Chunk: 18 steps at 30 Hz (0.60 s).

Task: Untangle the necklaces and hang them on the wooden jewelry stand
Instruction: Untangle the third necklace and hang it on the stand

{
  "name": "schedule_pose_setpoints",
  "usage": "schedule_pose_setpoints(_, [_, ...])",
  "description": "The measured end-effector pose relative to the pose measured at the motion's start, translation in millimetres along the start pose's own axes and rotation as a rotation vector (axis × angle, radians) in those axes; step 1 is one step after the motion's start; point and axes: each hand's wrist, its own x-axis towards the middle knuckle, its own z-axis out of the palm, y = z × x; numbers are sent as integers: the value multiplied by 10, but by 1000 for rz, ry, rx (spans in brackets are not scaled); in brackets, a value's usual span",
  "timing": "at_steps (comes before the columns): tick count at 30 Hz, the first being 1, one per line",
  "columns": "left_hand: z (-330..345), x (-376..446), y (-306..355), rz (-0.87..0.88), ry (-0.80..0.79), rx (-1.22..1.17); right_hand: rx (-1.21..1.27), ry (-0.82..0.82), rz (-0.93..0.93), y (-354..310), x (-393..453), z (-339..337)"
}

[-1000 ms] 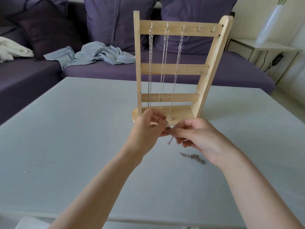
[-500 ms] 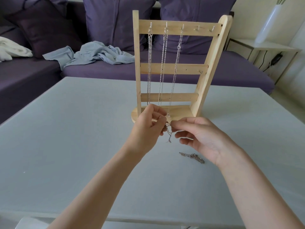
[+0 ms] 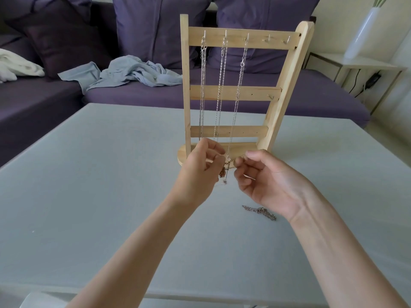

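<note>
Pinching a small tangled necklace (image 3: pixel 224 172) between them, both hands work just in front of the wooden jewelry stand (image 3: pixel 240 90). The left hand (image 3: pixel 200 172) has its fingers curled round the knotted clump, while the right hand (image 3: pixel 264 181) nips a short run of chain at its thumb and forefinger — the other fingers loosely bent. The chain spans the narrow gap between the hands roughly crosswise, with a loose end dangling straight down. Three chains already hang from the top-bar hooks; two hooks at the right end look free, lying above and to the right of the hands, so the right hand is likely the nearer one for the lift. Another necklace (image 3: pixel 259 211) lies on the grey surface (image 3: pixel 89 196) just beside the right wrist — its long axis running left to right.
</note>
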Motion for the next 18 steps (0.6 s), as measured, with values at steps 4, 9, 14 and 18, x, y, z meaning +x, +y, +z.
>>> schedule_pose_setpoints(4, [-10,1,-9,15,3,3,-112,48,7,8,16,10])
schedule_pose_setpoints(9, [-13,9,-24,48,37,-2,-378,82,-21,41,26,23])
schedule_pose_setpoints(14, [-12,11,-54,96,28,61,-688,132,-81,53,3,28])
schedule_pose_setpoints(18, [19,-9,-87,95,-21,139,-803,237,-199,66,14,30])
